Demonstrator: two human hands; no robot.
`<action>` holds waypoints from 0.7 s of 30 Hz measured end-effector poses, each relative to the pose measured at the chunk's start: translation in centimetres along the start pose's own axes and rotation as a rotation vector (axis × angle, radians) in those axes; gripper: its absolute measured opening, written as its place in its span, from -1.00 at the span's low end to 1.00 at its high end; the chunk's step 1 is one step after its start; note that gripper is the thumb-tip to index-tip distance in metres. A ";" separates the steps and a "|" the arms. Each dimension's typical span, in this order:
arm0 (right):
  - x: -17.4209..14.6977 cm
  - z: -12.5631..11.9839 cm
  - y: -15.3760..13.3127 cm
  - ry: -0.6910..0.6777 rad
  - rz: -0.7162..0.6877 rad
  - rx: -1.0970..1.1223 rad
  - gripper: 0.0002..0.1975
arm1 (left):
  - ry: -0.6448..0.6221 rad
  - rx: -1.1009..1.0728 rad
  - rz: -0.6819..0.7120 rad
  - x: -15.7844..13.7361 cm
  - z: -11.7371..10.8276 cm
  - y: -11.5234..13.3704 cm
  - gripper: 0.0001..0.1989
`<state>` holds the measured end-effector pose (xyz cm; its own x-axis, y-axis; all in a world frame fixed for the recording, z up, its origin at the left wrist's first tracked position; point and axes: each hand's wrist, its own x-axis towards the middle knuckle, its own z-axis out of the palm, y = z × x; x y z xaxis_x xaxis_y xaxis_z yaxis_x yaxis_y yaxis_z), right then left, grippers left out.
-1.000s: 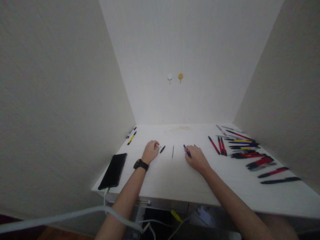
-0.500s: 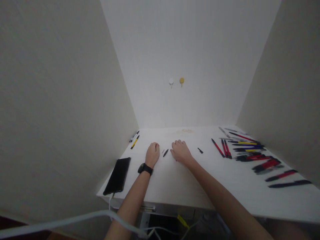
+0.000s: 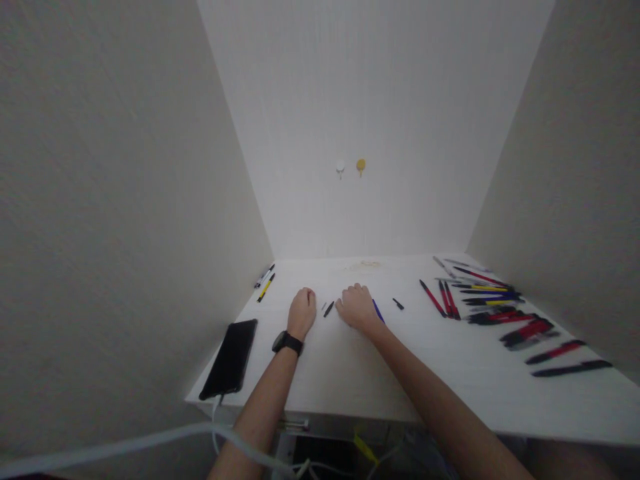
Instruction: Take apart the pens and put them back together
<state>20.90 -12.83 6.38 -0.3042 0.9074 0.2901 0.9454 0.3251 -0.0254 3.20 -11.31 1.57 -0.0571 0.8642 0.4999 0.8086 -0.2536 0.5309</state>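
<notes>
My left hand rests on the white desk with its fingers curled closed; whatever may be inside is hidden. Palm down, my right hand lies on the desk with thumb and fingers apart and nothing visible in it. A blue pen barrel lies against its right side, partly covered by the hand. Between the hands are a short black pen part and a small thin grey piece. The right thumb is close to the black part. A black clip-like pen piece sits farther right.
Many red, black, yellow and blue pens are spread along the right side. A yellow pen and a white-and-black pen lie at the back left. A black tablet lies front left; a white cable crosses in front.
My right hand has shifted slightly left, and the blue barrel now shows beside it. My left hand stays about where it was. The whole view has moved a little.
</notes>
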 end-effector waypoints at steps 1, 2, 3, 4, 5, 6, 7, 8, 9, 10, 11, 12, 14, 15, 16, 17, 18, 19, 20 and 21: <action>-0.4 -0.6 1.1 0.033 0.038 -0.003 -0.64 | 0.011 -0.003 -0.016 0.0 -0.1 0.1 -0.77; -0.8 -1.1 2.5 0.059 0.087 -0.016 -0.63 | 0.021 -0.002 -0.037 -0.1 -0.1 0.1 -0.77; -1.4 -1.5 4.0 0.074 0.157 -0.044 -0.63 | 0.027 0.005 -0.058 -0.1 -0.2 0.2 -0.76; -2.1 -1.7 5.6 0.090 0.228 -0.080 -0.62 | 0.031 0.019 -0.079 -0.1 -0.2 0.3 -0.75; -2.8 -1.7 7.1 0.094 0.284 -0.115 -0.62 | 0.031 0.044 -0.100 -0.2 -0.3 0.5 -0.74; -3.5 -1.6 8.4 0.098 0.321 -0.147 -0.62 | 0.028 0.080 -0.120 -0.2 -0.3 0.6 -0.72; -4.2 -1.3 9.4 0.092 0.356 -0.167 -0.62 | 0.023 0.125 -0.145 -0.3 -0.3 0.7 -0.71; -4.9 -0.9 10.2 0.085 0.359 -0.176 -0.63 | 0.013 0.173 -0.174 -0.3 -0.3 0.8 -0.70; -5.4 -0.4 10.8 0.069 0.339 -0.176 -0.64 | 0.002 0.221 -0.203 -0.4 -0.3 0.9 -0.69; -5.9 0.1 11.0 0.055 0.312 -0.172 -0.66 | -0.012 0.264 -0.230 -0.5 -0.3 1.1 -0.70; -6.2 0.5 11.1 0.043 0.297 -0.164 -0.68 | -0.027 0.299 -0.249 -0.6 -0.3 1.2 -0.70; -6.4 0.8 11.1 0.034 0.283 -0.159 -0.70 | -0.043 0.328 -0.257 -0.7 -0.4 1.3 -0.70; -6.6 1.2 10.9 0.031 0.261 -0.154 -0.72 | -0.078 0.384 -0.240 -0.8 -0.6 1.6 -0.69; -6.6 1.2 10.8 0.030 0.253 -0.153 -0.71 | -0.099 0.415 -0.223 -0.9 -0.7 1.7 -0.68; -6.6 1.2 10.7 0.028 0.246 -0.151 -0.71 | -0.123 0.447 -0.203 -1.0 -0.8 1.9 -0.68; -6.6 1.2 10.6 0.024 0.242 -0.147 -0.70 | -0.147 0.478 -0.184 -1.0 -0.9 2.0 -0.67; -6.5 1.2 10.6 0.017 0.240 -0.143 -0.69 | -0.169 0.505 -0.168 -1.1 -1.0 2.1 -0.67; -6.5 1.1 10.6 0.013 0.239 -0.140 -0.68 | -0.188 0.526 -0.156 -1.1 -1.1 2.2 -0.66; -6.5 1.1 10.6 0.010 0.240 -0.140 -0.68 | -0.203 0.544 -0.148 -1.1 -1.2 2.3 -0.66; -6.5 1.1 10.6 0.011 0.241 -0.141 -0.67 | -0.212 0.557 -0.142 -1.2 -1.2 2.4 -0.65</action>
<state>32.75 -15.02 3.17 -0.0679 0.9509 0.3021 0.9975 0.0592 0.0379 4.47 -13.46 3.09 -0.1150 0.9551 0.2731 0.9895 0.0861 0.1158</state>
